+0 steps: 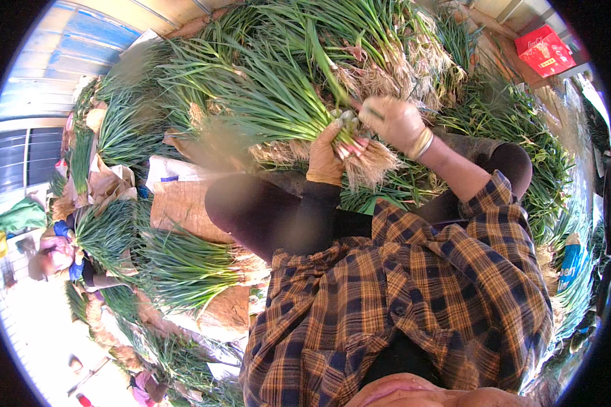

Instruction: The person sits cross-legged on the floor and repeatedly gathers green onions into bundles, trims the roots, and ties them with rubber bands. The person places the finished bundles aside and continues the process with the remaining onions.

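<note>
My left hand (327,155), in a pale glove, grips a bunch of green onions (290,109) near the white bulbs. The leaves fan up and left, and the pale roots (371,164) hang to the right of the fist. Just right of the bulbs is my gloved right hand (394,124), its fingers closed on a motion-blurred green onion stalk (339,91). Something dark shows between those fingers; I cannot tell what it is. Beyond both hands lies a heap of green onions (387,38) with tangled roots facing me.
More green onions (193,264) lie on brown sacking (183,206) at left. Loose leaves (534,127) cover the ground at right. A red carton (545,51) stands at the upper right. Another person (56,254) sits at far left beside onions. My bent knees (234,203) flank the work.
</note>
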The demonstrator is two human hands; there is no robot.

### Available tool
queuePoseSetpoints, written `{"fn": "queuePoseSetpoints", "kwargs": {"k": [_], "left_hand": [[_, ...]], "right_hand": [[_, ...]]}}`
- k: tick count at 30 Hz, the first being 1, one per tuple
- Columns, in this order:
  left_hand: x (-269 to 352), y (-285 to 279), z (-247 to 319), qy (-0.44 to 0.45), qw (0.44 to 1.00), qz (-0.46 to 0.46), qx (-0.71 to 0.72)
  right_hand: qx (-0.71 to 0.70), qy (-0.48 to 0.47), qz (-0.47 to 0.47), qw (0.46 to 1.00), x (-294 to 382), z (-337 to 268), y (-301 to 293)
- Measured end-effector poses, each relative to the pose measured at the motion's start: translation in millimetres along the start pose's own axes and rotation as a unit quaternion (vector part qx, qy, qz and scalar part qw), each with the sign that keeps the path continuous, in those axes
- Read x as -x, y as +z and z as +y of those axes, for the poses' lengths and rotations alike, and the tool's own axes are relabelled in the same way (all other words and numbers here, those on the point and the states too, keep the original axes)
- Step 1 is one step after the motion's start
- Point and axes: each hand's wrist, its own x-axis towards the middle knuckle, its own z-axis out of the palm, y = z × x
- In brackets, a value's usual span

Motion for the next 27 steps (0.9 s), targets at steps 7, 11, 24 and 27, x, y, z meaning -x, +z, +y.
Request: {"fn": "queuePoseSetpoints", "kwargs": {"k": [7, 11, 24, 27], "left_hand": [[2.6, -4.9, -8.1, -0.005, 0.999, 0.013, -0.050], [8.0, -3.6, -14.5, -0.005, 0.999, 0.033, -0.005], [9.8, -16.4, -25.4, -0.045, 0.993, -0.099, 0.052], [8.6, -18.7, -22.6, -0.014, 0.997, -0.041, 0.061]], "right_hand": [[-0.268, 0.215, -0.088, 0.935, -18.3, 22.7, 24.0], [-0.586, 0.303, -0.169, 0.732, -35.6, 22.2, 48.3], [-0.653, 0.326, -0.150, 0.667, -24.8, 17.1, 60.2], [-0.699, 0.301, -0.109, 0.639, -22.6, 5.6, 59.4]]}}
